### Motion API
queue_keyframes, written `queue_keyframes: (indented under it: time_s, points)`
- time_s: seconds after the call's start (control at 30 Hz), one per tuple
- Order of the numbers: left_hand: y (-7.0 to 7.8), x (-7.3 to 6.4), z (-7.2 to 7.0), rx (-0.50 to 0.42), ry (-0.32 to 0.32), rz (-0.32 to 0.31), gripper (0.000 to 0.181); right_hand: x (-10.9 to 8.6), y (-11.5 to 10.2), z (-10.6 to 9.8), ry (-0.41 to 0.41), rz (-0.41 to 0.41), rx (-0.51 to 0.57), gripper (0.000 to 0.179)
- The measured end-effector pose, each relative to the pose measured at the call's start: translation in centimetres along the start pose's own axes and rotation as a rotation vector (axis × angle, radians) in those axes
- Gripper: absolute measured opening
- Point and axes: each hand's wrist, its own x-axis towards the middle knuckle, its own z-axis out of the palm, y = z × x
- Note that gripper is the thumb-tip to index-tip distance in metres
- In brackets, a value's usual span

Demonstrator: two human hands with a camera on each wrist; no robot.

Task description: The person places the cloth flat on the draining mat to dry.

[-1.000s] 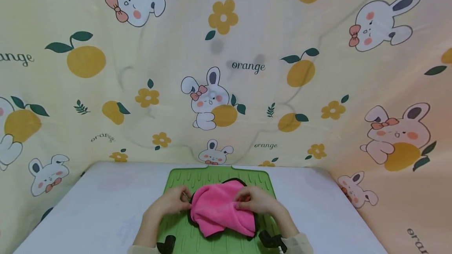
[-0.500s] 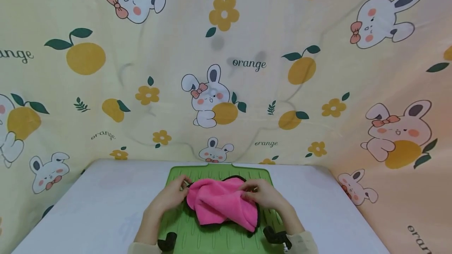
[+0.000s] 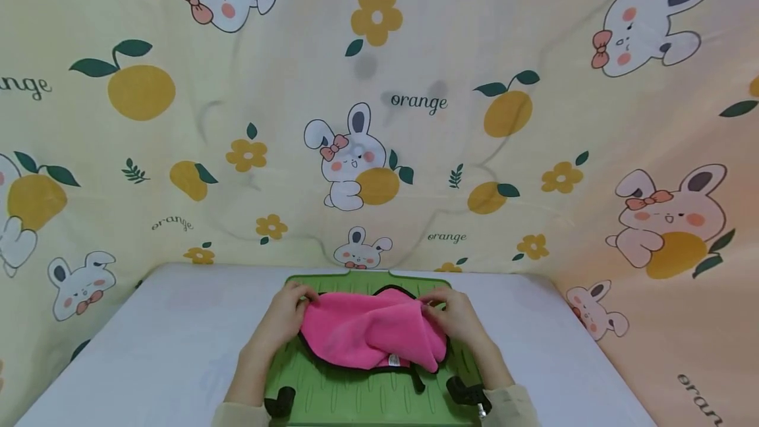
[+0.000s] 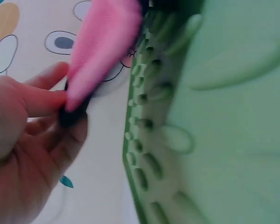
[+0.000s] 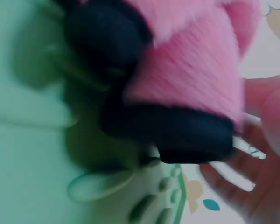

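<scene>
A pink fuzzy cloth with black edging is spread between both hands in the head view. My left hand pinches its left upper edge; in the left wrist view the thumb and fingers close on the black trim. At the right upper edge, my right hand grips the cloth, where a fold of pink lies over itself. A small white label and a short black strap show along the lower edge. In the right wrist view the black band hangs beside the right fingers.
Beneath the cloth lies a green ridged mat on a white table. Black devices sit by both wrists. A curtain printed with rabbits and oranges stands behind the table and along its sides.
The hands have moved apart and slightly away from the body, spreading the cloth wider. The label and strap at its lower edge have come into sight.
</scene>
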Motion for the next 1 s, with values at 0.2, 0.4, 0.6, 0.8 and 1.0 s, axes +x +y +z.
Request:
queue_keyframes:
  time_s: [0.2, 0.4, 0.6, 0.8, 1.0]
  points:
    - [-0.3, -0.4, 0.4, 0.051, -0.099, -0.028, 0.022, -0.2, 0.5, 0.3, -0.160, 0.027, -0.033, 0.015]
    - [2.0, -0.3, 0.0, 0.081, -0.023, -0.038, 0.012, -0.6, -0.6, -1.4, -0.119, 0.048, 0.004, 0.016]
    - [4.9, -0.6, -0.3, 0.032, -0.025, 0.051, 0.014, -2.4, -1.5, -3.3, -0.076, -0.022, 0.043, 0.012]
    - [5.8, -1.4, 0.0, 0.063, -0.187, 0.208, 0.017, -4.2, -1.5, -4.2, -0.152, -0.164, 0.034, 0.011]
    - [5.7, -1.5, 1.2, -0.007, -0.440, 0.299, 0.016, -5.9, -1.1, -3.9, -0.207, -0.253, 0.028, 0.016]
